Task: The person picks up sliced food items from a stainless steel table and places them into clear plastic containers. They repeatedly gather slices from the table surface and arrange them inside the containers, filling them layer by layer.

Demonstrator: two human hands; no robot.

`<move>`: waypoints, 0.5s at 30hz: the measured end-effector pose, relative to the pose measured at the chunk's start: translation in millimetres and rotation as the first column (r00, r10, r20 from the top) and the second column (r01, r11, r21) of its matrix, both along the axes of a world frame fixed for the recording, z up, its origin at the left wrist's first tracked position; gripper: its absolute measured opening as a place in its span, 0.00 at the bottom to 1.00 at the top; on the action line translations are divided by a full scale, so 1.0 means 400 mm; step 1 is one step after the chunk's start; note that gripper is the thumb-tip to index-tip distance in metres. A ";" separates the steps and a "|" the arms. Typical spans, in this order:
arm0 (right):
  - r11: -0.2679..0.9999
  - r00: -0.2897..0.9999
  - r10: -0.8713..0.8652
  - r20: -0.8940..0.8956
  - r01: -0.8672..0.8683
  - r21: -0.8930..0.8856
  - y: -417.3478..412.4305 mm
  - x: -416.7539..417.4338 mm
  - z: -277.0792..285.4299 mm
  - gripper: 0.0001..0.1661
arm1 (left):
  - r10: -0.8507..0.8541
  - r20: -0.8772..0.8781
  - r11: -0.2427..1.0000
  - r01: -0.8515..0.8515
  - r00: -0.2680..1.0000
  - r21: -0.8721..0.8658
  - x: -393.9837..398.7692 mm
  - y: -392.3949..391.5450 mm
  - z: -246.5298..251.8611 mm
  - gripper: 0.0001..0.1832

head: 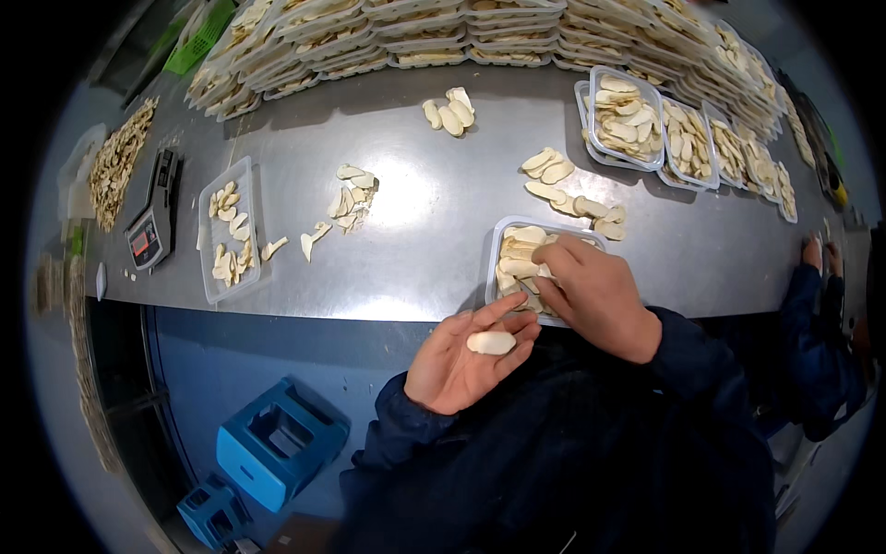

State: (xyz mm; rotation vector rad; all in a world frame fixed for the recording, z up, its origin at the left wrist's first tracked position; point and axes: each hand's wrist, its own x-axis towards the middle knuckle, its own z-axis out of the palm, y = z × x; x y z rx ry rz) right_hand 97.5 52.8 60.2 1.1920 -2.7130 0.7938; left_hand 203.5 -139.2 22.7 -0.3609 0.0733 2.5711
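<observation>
My left hand (pixel 471 360) is palm up just off the table's front edge, fingers spread, and a pale mushroom slice (pixel 491 343) rests on it. Over the clear plastic tray (pixel 493 260) in front of me, my right hand (pixel 595 294) has its fingertips pinched around another whitish slice (pixel 545 271), mostly covered by the fingers. Overlapping slices (pixel 522 242) lie in that tray; its right part is hidden by my right hand. Just behind the tray, a row of loose slices (pixel 581 206) and a small cluster (pixel 547 166) lie on the metal table.
Stacked filled trays (pixel 429 34) line the table's back. More filled trays (pixel 626 121) stand at right. A partly filled tray (pixel 228 228), a digital scale (pixel 154 215) and a mushroom heap (pixel 124 159) are leftward. Blue stools (pixel 277 443) stand below; a co-worker's sleeve (pixel 803 305) shows far right.
</observation>
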 end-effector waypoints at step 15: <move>0.963 0.953 0.253 0.166 -0.233 -0.133 0.006 0.069 0.025 0.19 | -0.050 -0.056 0.993 0.044 0.997 -0.112 -0.016 0.064 -0.006 0.36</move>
